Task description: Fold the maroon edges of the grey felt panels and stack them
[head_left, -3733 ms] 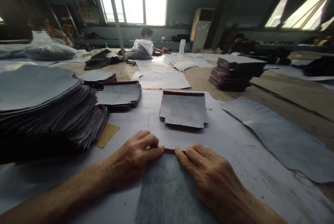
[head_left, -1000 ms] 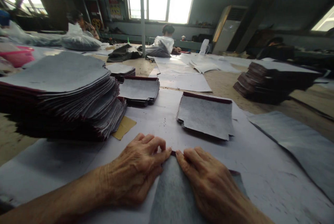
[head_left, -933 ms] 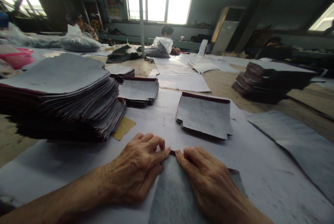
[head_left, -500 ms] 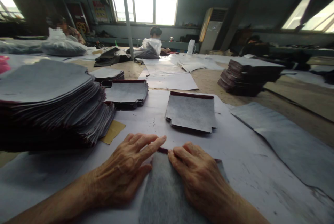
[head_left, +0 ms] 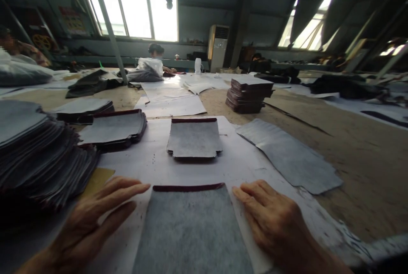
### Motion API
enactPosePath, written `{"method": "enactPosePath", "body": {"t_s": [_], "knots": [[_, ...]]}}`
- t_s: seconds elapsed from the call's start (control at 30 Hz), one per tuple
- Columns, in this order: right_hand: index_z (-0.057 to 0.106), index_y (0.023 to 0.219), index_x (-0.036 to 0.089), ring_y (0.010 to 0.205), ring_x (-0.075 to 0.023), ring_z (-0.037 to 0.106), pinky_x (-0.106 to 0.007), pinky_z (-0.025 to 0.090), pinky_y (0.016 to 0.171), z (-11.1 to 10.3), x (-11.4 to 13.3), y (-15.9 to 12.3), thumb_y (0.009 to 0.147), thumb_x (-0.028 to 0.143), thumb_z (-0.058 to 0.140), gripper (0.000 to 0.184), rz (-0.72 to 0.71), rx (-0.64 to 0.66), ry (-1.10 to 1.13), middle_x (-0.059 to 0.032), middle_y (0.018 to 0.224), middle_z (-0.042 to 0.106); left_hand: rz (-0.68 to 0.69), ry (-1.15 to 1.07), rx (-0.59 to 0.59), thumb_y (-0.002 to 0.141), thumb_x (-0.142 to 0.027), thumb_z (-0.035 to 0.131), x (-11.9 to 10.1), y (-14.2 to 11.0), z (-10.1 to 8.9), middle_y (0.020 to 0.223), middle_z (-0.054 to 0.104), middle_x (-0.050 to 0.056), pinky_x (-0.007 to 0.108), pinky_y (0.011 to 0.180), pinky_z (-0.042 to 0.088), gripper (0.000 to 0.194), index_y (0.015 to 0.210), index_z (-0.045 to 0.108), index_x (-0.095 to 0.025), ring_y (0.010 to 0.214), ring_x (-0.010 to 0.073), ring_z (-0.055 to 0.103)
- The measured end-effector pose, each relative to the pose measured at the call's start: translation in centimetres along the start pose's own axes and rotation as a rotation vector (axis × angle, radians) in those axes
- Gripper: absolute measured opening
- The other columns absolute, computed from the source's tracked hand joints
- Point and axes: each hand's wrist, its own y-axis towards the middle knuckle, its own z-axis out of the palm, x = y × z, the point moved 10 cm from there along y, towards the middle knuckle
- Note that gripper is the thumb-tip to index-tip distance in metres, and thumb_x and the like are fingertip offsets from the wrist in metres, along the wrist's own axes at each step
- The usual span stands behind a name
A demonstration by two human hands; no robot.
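Observation:
A grey fabric-like piece (head_left: 191,231) with a dark red folded strip (head_left: 189,187) along its far edge lies flat in front of me. To its left is my left hand (head_left: 98,218), open, the index finger stretched toward the strip's left end and the thumb apart. My right hand (head_left: 277,214) rests beside the piece's right edge, its fingers bent and close together. Nothing shows in either hand. Farther forward sits a small stack of similar pieces (head_left: 194,140), its red strip at the far side. White paper (head_left: 156,169) lies underneath.
At left rises a tall stack of grey pieces (head_left: 38,159), with lower piles (head_left: 116,129) behind it and a yellow card (head_left: 98,180) near its base. A loose grey sheet (head_left: 287,155) lies at right. Beyond stands a dark red stack (head_left: 248,95). People sit at the far side.
Both hands have moved apart, off the strip to either side of the piece, leaving its whole red edge exposed. My view has swung to the right.

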Motion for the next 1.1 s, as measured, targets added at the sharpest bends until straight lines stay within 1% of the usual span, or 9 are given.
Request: {"method": "enactPosePath", "body": {"t_s": [0.1,0.17,0.2,0.33,0.4,0.47,0.63,0.8,1.1], "knots": [[0.064,0.092,0.011,0.073,-0.0157,0.055,-0.027,0.049,0.062,0.1,-0.6,-0.2,0.079,0.005,0.040,0.028,0.001,0.013,0.025,-0.0072,0.078,0.063,-0.021,-0.006,-0.010,0.084,-0.031,0.052,-0.4,1.6,-0.4,0.101,0.061,-0.001,0.026,0.073,0.052,0.027,0.111,0.055,-0.033,0.089,0.0165,0.060],[0.064,0.094,0.012,0.072,-0.0151,0.055,-0.026,0.049,0.061,0.4,-0.4,-0.1,0.079,0.005,0.041,0.028,-0.006,0.021,0.057,-0.0066,0.077,0.062,0.034,-0.043,0.047,0.083,-0.029,0.054,-2.4,3.6,0.8,0.098,0.061,0.001,0.026,0.069,0.051,0.026,0.109,0.057,-0.030,0.085,0.0158,0.060],[0.063,0.095,0.012,0.072,-0.0151,0.054,-0.026,0.048,0.061,0.6,-0.3,-0.1,0.079,0.006,0.041,0.028,-0.007,0.028,0.069,-0.0065,0.077,0.062,0.033,-0.082,0.039,0.084,-0.025,0.051,-3.4,4.7,1.3,0.096,0.061,0.001,0.027,0.069,0.051,0.024,0.107,0.058,-0.028,0.084,0.0155,0.059],[0.063,0.098,0.012,0.073,-0.0169,0.053,-0.029,0.047,0.063,1.4,-0.2,-0.3,0.079,0.005,0.041,0.030,0.007,0.080,0.099,-0.0075,0.079,0.060,0.072,-0.229,0.191,0.081,-0.015,0.050,-7.6,8.1,6.5,0.091,0.060,0.005,0.034,0.072,0.050,0.025,0.102,0.061,-0.020,0.083,0.0170,0.055],[0.062,0.099,0.012,0.075,-0.0178,0.052,-0.031,0.047,0.065,1.7,-0.2,-0.5,0.078,0.005,0.041,0.031,0.017,0.102,0.107,-0.0082,0.081,0.060,0.070,-0.242,0.251,0.079,-0.013,0.051,-8.7,8.9,8.9,0.090,0.059,0.005,0.038,0.077,0.048,0.026,0.102,0.062,-0.019,0.083,0.0178,0.053],[0.062,0.098,0.012,0.076,-0.0182,0.051,-0.031,0.046,0.066,1.9,-0.3,-0.6,0.078,0.004,0.040,0.031,0.032,0.118,0.112,-0.0085,0.083,0.060,0.063,-0.248,0.265,0.080,-0.012,0.051,-9.0,9.3,10.2,0.088,0.058,0.005,0.040,0.078,0.046,0.024,0.100,0.063,-0.018,0.082,0.0179,0.051],[0.062,0.090,0.012,0.075,-0.0181,0.049,-0.031,0.044,0.066,2.2,-0.5,-0.5,0.076,0.004,0.040,0.028,0.059,0.147,0.114,-0.0084,0.081,0.057,0.071,-0.302,0.250,0.085,-0.012,0.044,-9.0,9.0,10.6,0.085,0.054,0.005,0.034,0.073,0.045,0.024,0.096,0.064,-0.019,0.080,0.0162,0.048],[0.062,0.088,0.014,0.076,-0.0178,0.048,-0.030,0.043,0.067,2.4,-0.8,-0.5,0.075,0.003,0.041,0.028,0.076,0.154,0.106,-0.0080,0.082,0.057,0.081,-0.344,0.268,0.089,-0.014,0.037,-9.1,8.8,10.5,0.085,0.053,0.005,0.034,0.073,0.045,0.028,0.098,0.063,-0.018,0.081,0.0163,0.047],[0.061,0.089,0.012,0.075,-0.0190,0.048,-0.032,0.043,0.066,2.7,-0.7,-0.5,0.074,0.003,0.041,0.027,0.073,0.160,0.112,-0.0084,0.082,0.057,0.099,-0.330,0.331,0.082,-0.003,0.037,-9.6,8.6,11.1,0.087,0.052,0.006,0.035,0.076,0.043,0.030,0.094,0.061,-0.015,0.082,0.0177,0.045]]}}
